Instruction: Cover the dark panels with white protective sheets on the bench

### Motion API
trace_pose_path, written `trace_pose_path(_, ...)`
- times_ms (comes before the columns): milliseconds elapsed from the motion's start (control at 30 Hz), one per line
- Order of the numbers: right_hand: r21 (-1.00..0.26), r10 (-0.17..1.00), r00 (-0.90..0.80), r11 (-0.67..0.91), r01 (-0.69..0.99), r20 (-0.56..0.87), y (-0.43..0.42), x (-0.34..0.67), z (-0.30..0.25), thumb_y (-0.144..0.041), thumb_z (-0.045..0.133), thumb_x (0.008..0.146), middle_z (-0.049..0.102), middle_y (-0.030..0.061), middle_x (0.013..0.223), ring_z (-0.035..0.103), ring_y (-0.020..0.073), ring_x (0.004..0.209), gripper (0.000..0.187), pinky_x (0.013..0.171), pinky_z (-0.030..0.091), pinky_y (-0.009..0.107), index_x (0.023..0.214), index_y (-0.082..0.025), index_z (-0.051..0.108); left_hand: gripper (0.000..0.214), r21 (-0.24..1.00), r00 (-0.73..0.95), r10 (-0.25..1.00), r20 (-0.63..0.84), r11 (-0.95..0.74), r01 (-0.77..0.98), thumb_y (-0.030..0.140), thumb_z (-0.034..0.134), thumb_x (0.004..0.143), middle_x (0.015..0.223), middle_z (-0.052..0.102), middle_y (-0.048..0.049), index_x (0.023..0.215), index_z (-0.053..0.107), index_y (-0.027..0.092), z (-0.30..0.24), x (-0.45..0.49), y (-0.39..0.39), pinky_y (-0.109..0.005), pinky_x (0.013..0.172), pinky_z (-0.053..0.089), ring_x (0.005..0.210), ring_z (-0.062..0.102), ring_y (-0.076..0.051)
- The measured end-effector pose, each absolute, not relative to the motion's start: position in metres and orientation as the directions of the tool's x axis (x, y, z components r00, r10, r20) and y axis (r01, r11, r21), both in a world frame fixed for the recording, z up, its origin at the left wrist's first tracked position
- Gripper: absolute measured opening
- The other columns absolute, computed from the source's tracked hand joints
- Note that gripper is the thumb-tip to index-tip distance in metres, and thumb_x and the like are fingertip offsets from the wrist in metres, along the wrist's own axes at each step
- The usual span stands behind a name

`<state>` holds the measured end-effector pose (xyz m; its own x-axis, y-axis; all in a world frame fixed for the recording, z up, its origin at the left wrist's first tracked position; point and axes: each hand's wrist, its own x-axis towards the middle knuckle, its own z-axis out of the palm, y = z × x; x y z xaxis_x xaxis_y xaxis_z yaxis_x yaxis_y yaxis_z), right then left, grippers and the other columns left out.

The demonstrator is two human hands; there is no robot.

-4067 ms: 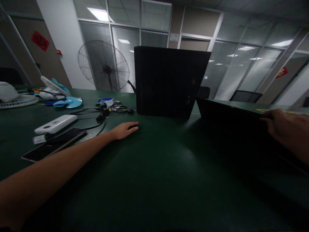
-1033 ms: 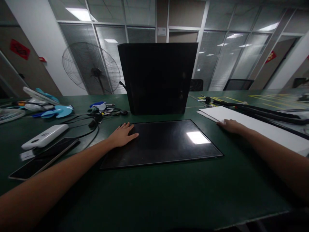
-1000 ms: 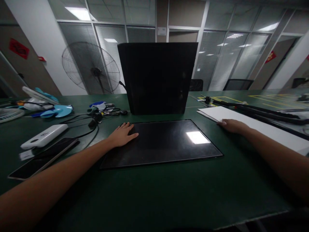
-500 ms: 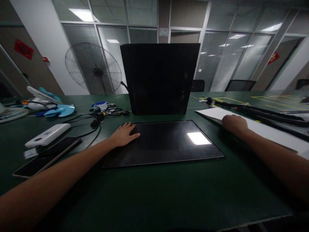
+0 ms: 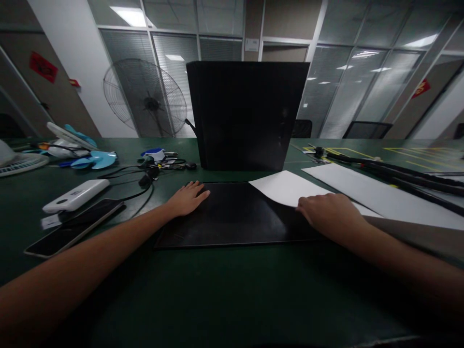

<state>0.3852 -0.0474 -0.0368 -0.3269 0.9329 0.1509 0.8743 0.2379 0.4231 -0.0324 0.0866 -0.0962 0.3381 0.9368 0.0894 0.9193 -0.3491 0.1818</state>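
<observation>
A flat black display panel [image 5: 224, 220] lies on the green table in front of me. My left hand [image 5: 187, 199] rests on its upper left part, fingers spread and the thumb pointing right. Over the panel's right side my right hand [image 5: 331, 212] is closed on the edge of a white sheet [image 5: 281, 187]. The sheet tilts across the panel's upper right corner, and its far part runs back to the right behind my wrist. A second white sheet [image 5: 369, 191] lies flat on the table farther right.
A large black box-shaped object [image 5: 248, 116] stands upright behind the panel. At left are a white power bank [image 5: 76, 195], a phone [image 5: 76, 227], tangled cables [image 5: 147, 179] and a blue-bladed small fan [image 5: 94, 160]. Black cable bundles [image 5: 395, 169] lie at far right.
My right hand has moved left, bringing a white sheet from the right over the panel's right side. My left hand stays on the panel. The view has shifted slightly.
</observation>
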Motion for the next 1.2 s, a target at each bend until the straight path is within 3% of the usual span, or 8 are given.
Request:
trace_pose_path(133, 0.420, 0.596, -0.774, 0.659, 0.623, 0.213, -0.077, 0.367, -0.043, -0.025, 0.054, 0.102, 0.074, 0.0081, 0.081, 0.067, 0.0192, 0.065, 0.018, 0.058, 0.049, 0.030, 0.099, -0.020, 0.071, 0.091, 0.273, 0.271, 0.956, 0.112, -0.291, 0.917, 0.072, 0.015, 0.099, 0.168, 0.039, -0.0151, 0.159, 0.045, 0.011, -0.091, -0.025, 0.085, -0.045, 0.129, 0.022, 0.159, 0.030, -0.031)
trace_pose_path(200, 0.406, 0.454, -0.858, 0.756, 0.513, 0.239, -0.083, 0.363, -0.047, -0.022, 0.051, 0.104, 0.075, 0.0084, 0.088, 0.067, 0.0179, 0.068, 0.019, 0.061, 0.051, 0.030, 0.105, -0.019, 0.071, 0.091, 0.311, 0.253, 0.961, 0.108, -0.275, 0.910, 0.074, 0.018, 0.098, 0.169, 0.039, -0.0145, 0.160, 0.043, 0.012, -0.089, -0.023, 0.085, -0.043, 0.129, 0.023, 0.159, 0.031, -0.030)
trace_pose_path(300, 0.347, 0.371, -0.885, 0.820, 0.455, 0.282, -0.081, 0.359, -0.056, -0.026, 0.046, 0.108, 0.076, 0.0095, 0.096, 0.068, 0.0169, 0.074, 0.025, 0.063, 0.054, 0.030, 0.109, -0.017, 0.070, 0.096, 0.323, 0.262, 0.960, 0.095, -0.279, 0.904, 0.077, 0.036, 0.092, 0.170, 0.035, -0.0156, 0.162, 0.041, 0.011, -0.088, -0.023, 0.086, -0.044, 0.129, 0.024, 0.159, 0.030, -0.032)
trace_pose_path(467, 0.259, 0.339, -0.882, 0.865, 0.429, 0.328, -0.073, 0.359, -0.064, -0.029, 0.049, 0.109, 0.077, 0.0067, 0.095, 0.069, 0.0153, 0.079, 0.025, 0.067, 0.056, 0.029, 0.112, -0.017, 0.070, 0.093, 0.369, 0.253, 0.959, 0.131, -0.284, 0.885, 0.065, 0.062, 0.083, 0.167, 0.042, -0.0149, 0.158, 0.047, 0.012, -0.088, -0.028, 0.091, -0.041, 0.127, 0.030, 0.154, 0.041, -0.032)
trace_pose_path(600, 0.189, 0.338, -0.862, 0.883, 0.429, 0.378, -0.072, 0.360, -0.063, -0.030, 0.051, 0.108, 0.077, 0.0064, 0.098, 0.070, 0.0158, 0.078, 0.025, 0.065, 0.056, 0.030, 0.113, -0.017, 0.072, 0.076, 0.476, 0.189, 0.967, 0.170, -0.248, 0.844, 0.058, 0.065, 0.084, 0.160, 0.053, -0.0119, 0.147, 0.062, 0.016, -0.088, -0.032, 0.099, -0.038, 0.124, 0.036, 0.148, 0.051, -0.030)
trace_pose_path(767, 0.064, 0.441, -0.823, 0.868, 0.493, 0.358, -0.066, 0.360, -0.068, -0.035, 0.055, 0.107, 0.078, 0.0064, 0.109, 0.072, 0.0181, 0.089, 0.028, 0.073, 0.059, 0.033, 0.120, -0.020, 0.075, 0.067, 0.526, 0.153, 0.963, 0.223, -0.251, 0.813, 0.051, 0.067, 0.083, 0.154, 0.060, -0.0126, 0.139, 0.068, 0.015, -0.092, -0.036, 0.105, -0.037, 0.124, 0.036, 0.144, 0.055, -0.031)
trace_pose_path(967, -0.115, 0.491, -0.814, 0.869, 0.481, 0.310, -0.060, 0.355, -0.070, -0.032, 0.062, 0.103, 0.075, 0.0071, 0.128, 0.069, 0.0216, 0.110, 0.030, 0.093, 0.059, 0.042, 0.128, -0.023, 0.075, 0.071, 0.481, 0.175, 0.967, 0.188, -0.245, 0.842, 0.046, 0.073, 0.078, 0.159, 0.055, -0.0096, 0.143, 0.066, 0.020, -0.090, -0.033, 0.099, -0.040, 0.125, 0.035, 0.146, 0.053, -0.031)
trace_pose_path(1200, -0.250, 0.490, -0.852, 0.862, 0.442, 0.183, -0.058, 0.364, -0.062, -0.030, 0.059, 0.104, 0.062, 0.0054, 0.150, 0.055, 0.0229, 0.139, 0.044, 0.116, 0.048, 0.050, 0.148, -0.029, 0.061, 0.069, 0.459, 0.198, 0.957, 0.212, -0.276, 0.844, 0.047, 0.073, 0.081, 0.159, 0.055, -0.0105, 0.144, 0.064, 0.020, -0.089, -0.034, 0.096, -0.040, 0.124, 0.038, 0.145, 0.054, -0.030)
